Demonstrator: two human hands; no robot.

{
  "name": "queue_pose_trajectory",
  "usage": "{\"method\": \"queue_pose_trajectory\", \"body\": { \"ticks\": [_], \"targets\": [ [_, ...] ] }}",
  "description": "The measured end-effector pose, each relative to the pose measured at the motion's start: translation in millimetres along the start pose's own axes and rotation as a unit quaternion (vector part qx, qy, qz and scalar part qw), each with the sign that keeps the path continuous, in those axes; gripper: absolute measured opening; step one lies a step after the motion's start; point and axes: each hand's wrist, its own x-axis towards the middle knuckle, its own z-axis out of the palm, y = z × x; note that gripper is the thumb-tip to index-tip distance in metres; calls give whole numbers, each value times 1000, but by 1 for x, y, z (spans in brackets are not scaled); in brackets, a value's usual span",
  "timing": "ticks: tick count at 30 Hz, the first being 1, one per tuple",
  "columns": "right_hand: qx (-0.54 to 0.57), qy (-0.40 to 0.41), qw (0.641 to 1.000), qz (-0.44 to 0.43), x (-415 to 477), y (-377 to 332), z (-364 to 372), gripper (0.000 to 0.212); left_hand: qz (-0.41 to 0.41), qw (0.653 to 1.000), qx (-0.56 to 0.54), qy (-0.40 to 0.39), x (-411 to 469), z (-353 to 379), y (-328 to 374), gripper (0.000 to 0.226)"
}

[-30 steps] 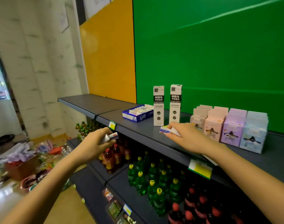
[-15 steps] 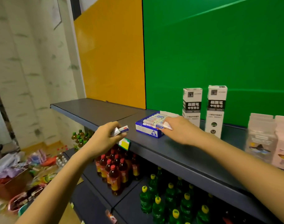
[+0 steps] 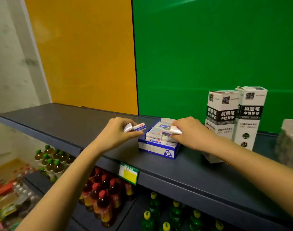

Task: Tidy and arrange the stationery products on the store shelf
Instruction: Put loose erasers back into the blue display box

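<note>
Even, fairly bright indoor light, soft shadows only. Faint glare streaks on green panel (image 3: 209, 55). Wide-angle bend along shelf (image 3: 59, 120) edge. Right-edge packet (image 3: 289, 140) and lower-left floor clutter blurred.

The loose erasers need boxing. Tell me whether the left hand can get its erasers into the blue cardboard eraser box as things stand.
Probably yes. The left hand, gripping small white erasers, sits just beside the open-topped blue cardboard eraser box. The right hand covers only the far right side; the near-left rows look reachable, though already quite full.

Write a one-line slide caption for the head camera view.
Both hands, left hand and right hand, each hold erasers at a blue eraser box on the shelf.
</note>
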Motion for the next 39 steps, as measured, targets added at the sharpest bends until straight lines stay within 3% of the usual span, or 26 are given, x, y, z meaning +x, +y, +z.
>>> {"method": "queue_pose_trajectory", "body": {
  "ticks": [15,30,39],
  "targets": [
    [-3,8,989,149,10,-30,16,22,122,978,-80,-152,62,19,-38,17],
    [-53,-24,986,157,12,-34,16,21,153,974,-33,-166,79,35,-46,29],
    [-17,-15,987,162,11,-26,18,21,178,967,3,-183,79,43,-41,30]
  ]
}}
